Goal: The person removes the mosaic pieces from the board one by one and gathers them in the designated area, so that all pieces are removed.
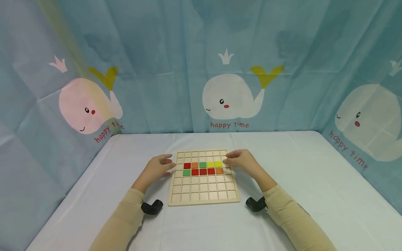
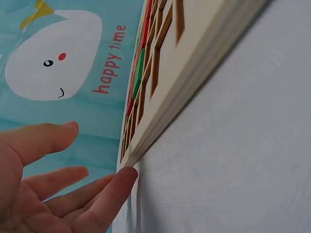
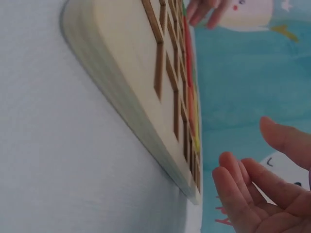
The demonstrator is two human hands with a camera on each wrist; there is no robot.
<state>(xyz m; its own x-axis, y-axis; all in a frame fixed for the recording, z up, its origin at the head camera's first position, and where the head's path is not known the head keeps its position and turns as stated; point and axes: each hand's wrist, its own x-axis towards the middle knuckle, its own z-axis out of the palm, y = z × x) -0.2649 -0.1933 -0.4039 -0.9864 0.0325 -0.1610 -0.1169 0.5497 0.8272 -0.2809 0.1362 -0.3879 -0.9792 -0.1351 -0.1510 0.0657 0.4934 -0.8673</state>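
Note:
On the white table lies a square wooden grid board [image 1: 199,197] with brown grooves between its cells. Two rows of coloured square tiles sit near its middle: the farther row runs red [image 1: 187,166], orange, green [image 1: 202,165] and yellow [image 1: 218,164], the nearer one green, red [image 1: 203,171] and orange. My left hand [image 1: 157,167] is beside the board's left edge, fingers loosely spread and holding nothing; in the left wrist view a fingertip [image 2: 127,174] is at the board's edge. At the opposite edge my right hand [image 1: 243,161] has relaxed fingers, also holding nothing.
A white cloth covers the table [image 1: 94,195]. Blue curtains [image 1: 157,87] with printed whales [image 1: 230,96] enclose the back and sides. Each wrist carries a black camera mount, one on the left [image 1: 152,207] and one on the right [image 1: 255,204], close to the board's near corners.

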